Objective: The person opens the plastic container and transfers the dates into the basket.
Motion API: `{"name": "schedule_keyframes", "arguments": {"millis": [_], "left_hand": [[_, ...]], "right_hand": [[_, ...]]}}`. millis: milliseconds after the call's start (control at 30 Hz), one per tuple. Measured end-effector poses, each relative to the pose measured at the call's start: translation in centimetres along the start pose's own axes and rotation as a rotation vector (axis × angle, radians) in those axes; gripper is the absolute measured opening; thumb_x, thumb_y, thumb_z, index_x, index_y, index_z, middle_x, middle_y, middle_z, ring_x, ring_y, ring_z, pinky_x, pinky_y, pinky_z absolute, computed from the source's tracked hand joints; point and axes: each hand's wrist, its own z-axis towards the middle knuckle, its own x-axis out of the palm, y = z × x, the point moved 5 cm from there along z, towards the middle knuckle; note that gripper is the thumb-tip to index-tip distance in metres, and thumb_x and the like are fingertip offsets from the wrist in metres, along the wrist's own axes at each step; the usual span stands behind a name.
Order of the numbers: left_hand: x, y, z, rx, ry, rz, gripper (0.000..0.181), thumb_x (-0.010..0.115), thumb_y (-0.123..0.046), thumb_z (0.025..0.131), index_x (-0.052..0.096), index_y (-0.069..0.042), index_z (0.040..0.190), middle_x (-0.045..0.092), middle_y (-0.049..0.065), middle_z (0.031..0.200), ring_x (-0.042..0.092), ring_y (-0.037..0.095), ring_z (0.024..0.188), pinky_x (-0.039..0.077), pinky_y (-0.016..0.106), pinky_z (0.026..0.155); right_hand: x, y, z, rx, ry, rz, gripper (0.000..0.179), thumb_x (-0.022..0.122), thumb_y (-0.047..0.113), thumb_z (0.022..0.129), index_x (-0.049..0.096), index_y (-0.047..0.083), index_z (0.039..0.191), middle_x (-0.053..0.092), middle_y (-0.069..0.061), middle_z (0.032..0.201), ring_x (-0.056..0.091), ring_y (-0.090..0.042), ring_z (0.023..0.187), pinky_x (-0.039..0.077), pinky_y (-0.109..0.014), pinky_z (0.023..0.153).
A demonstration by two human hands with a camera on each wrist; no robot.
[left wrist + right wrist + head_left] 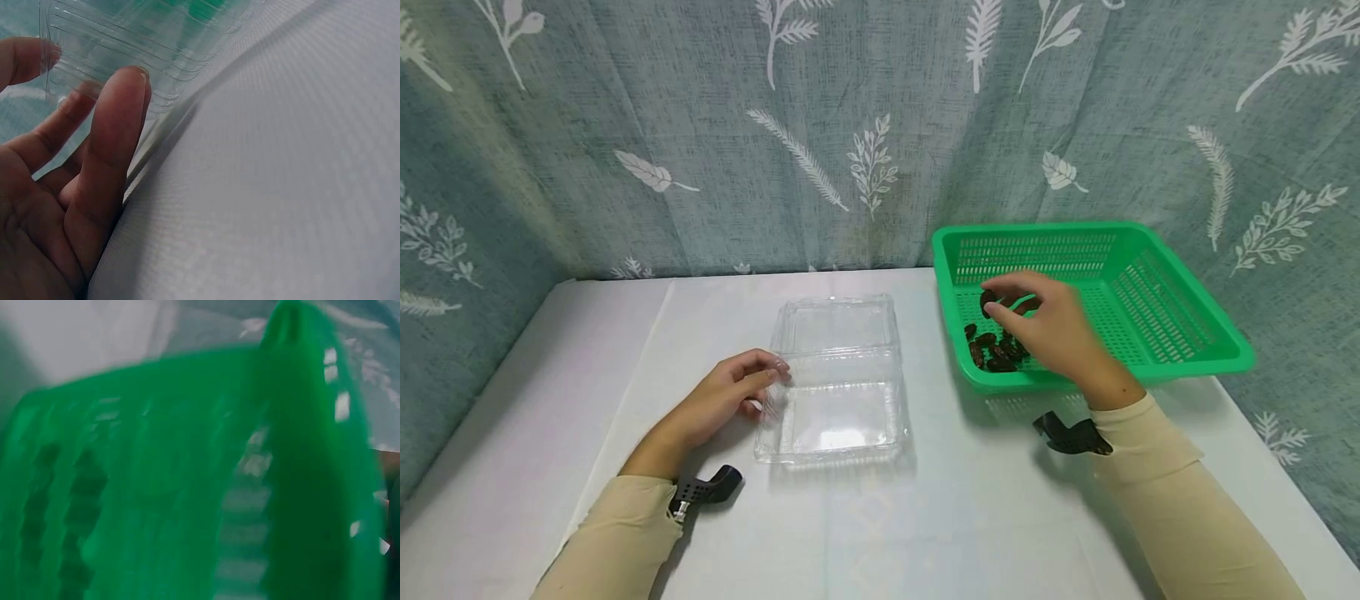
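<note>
A clear plastic clamshell box (842, 417) lies opened out on the white table, its lid half toward the back. My left hand (737, 387) holds its left edge near the fold; in the left wrist view the thumb (119, 119) is against the ribbed plastic wall (150, 59), with fingertips at the edge. Over the left part of the green basket (1187, 367), my right hand (1045, 321) pinches a dark brown date (987, 302) between thumb and fingers. Several more dates (996, 354) lie below it on the basket floor. The right wrist view is mostly filled by the blurred basket wall (169, 456).
A grey-green curtain (715, 183) with white leaf prints hangs behind the table and along its sides. White cloth (955, 517) covers the table. The basket's raised rim stands between the right forearm and the dates. Black wrist mounts (707, 487) are worn on both forearms.
</note>
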Motion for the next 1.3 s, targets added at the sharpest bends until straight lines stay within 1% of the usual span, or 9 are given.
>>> {"name": "schedule_keyframes", "arguments": {"millis": [133,233,433,500,600,733,933,1133,1300], "left_hand": [[-0.1,0.1,-0.1,-0.006,0.004,-0.001,0.037,0.054,-0.029,0.104,0.056,0.001,0.125,0.061,-0.007,0.114,0.056,0.008,0.077,0.058,0.029,0.063],[-0.1,0.0,-0.1,-0.006,0.008,-0.006,0.037,0.054,-0.029,0.104,0.056,0.001,0.125,0.061,-0.004,0.116,0.056,0.009,0.078,0.058,0.029,0.064],[-0.1,-0.2,0.0,-0.006,0.011,-0.003,0.038,0.054,-0.030,0.104,0.056,0.001,0.126,0.061,0.000,0.119,0.056,0.009,0.079,0.058,0.029,0.064],[-0.1,-0.2,0.0,-0.014,0.014,-0.003,0.038,0.054,-0.030,0.104,0.056,0.001,0.126,0.061,0.001,0.120,0.055,0.009,0.079,0.058,0.029,0.064],[0.0,-0.1,0.1,-0.020,0.020,-0.007,0.039,0.054,-0.031,0.104,0.056,0.001,0.126,0.059,0.004,0.122,0.055,0.010,0.080,0.059,0.029,0.065],[-0.1,-0.3,0.1,-0.019,0.011,-0.001,0.039,0.054,-0.031,0.103,0.056,0.001,0.126,0.059,0.006,0.124,0.055,0.010,0.080,0.059,0.030,0.065],[-0.1,-0.3,0.0,-0.020,0.011,-0.001,0.039,0.055,-0.031,0.103,0.056,0.000,0.127,0.061,0.005,0.122,0.054,0.011,0.081,0.058,0.029,0.065],[-0.1,-0.1,-0.1,-0.020,0.007,-0.008,0.038,0.055,-0.029,0.103,0.057,0.001,0.126,0.060,0.003,0.120,0.055,0.010,0.079,0.058,0.029,0.063],[-0.2,-0.2,-0.1,-0.014,0.003,-0.016,0.037,0.056,-0.029,0.103,0.057,0.001,0.125,0.060,0.003,0.120,0.055,0.010,0.080,0.058,0.029,0.063]], "right_hand": [[-0.8,-1.6,-0.1,0.050,0.059,-0.088,0.023,0.068,0.010,0.095,0.070,0.006,0.118,0.071,-0.012,0.108,0.064,-0.019,0.093,0.053,-0.020,0.071],[-1.3,-2.5,-0.1,0.075,0.092,-0.133,0.024,0.067,0.011,0.096,0.070,0.006,0.119,0.071,-0.014,0.109,0.065,-0.025,0.093,0.054,-0.023,0.072],[-2.5,-3.9,-0.1,0.111,0.134,-0.207,0.024,0.068,0.011,0.095,0.070,0.005,0.118,0.072,-0.017,0.108,0.066,-0.030,0.093,0.055,-0.040,0.074],[-2.8,-4.4,-0.2,0.131,0.156,-0.225,0.024,0.068,0.012,0.095,0.070,0.004,0.118,0.072,-0.017,0.108,0.066,-0.031,0.094,0.054,-0.043,0.074],[-3.3,-5.2,-0.2,0.168,0.188,-0.243,0.024,0.067,0.013,0.096,0.070,0.004,0.118,0.071,-0.019,0.108,0.066,-0.033,0.096,0.053,-0.040,0.071],[-3.7,-6.3,0.0,0.214,0.227,-0.261,0.024,0.067,0.015,0.096,0.069,0.005,0.119,0.071,-0.019,0.108,0.065,-0.033,0.097,0.051,-0.036,0.068],[-3.9,-8.0,0.0,0.282,0.298,-0.260,0.027,0.067,0.015,0.096,0.068,0.003,0.120,0.069,-0.021,0.112,0.065,-0.034,0.100,0.054,-0.041,0.072],[-3.3,-9.1,0.0,0.341,0.412,-0.301,0.030,0.069,0.016,0.095,0.068,0.000,0.120,0.068,-0.023,0.109,0.065,-0.034,0.095,0.054,-0.043,0.070],[-3.0,-9.4,-0.3,0.398,0.487,-0.306,0.027,0.068,0.011,0.094,0.067,-0.004,0.116,0.070,-0.025,0.105,0.067,-0.036,0.091,0.056,-0.045,0.070]]}}
